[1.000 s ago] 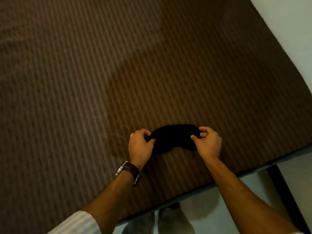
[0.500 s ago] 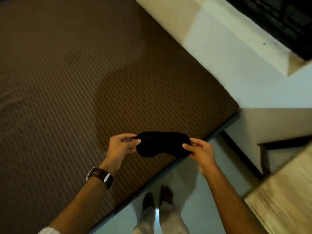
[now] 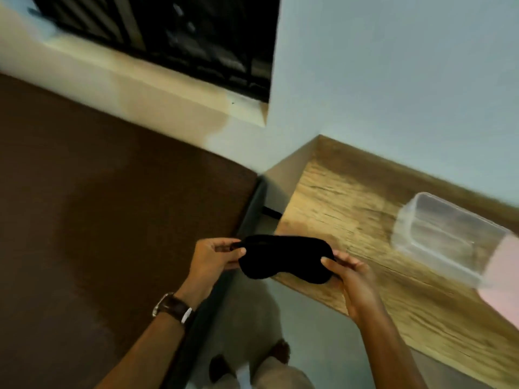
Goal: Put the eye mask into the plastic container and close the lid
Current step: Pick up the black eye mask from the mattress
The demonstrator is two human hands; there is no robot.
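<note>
Both hands pinched the black eye mask (image 3: pixel 285 258) by its ends — left hand (image 3: pixel 214 256), right hand (image 3: pixel 352 272) — the clear plastic container (image 3: pixel 446 242) sat open at three o'clock on the wooden desk (image 3: pixel 337 203).

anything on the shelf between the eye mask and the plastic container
No, in the head view only bare wood of the shelf lies between the eye mask, held in both hands, and the plastic container. A pink blur sits past the container.
</note>
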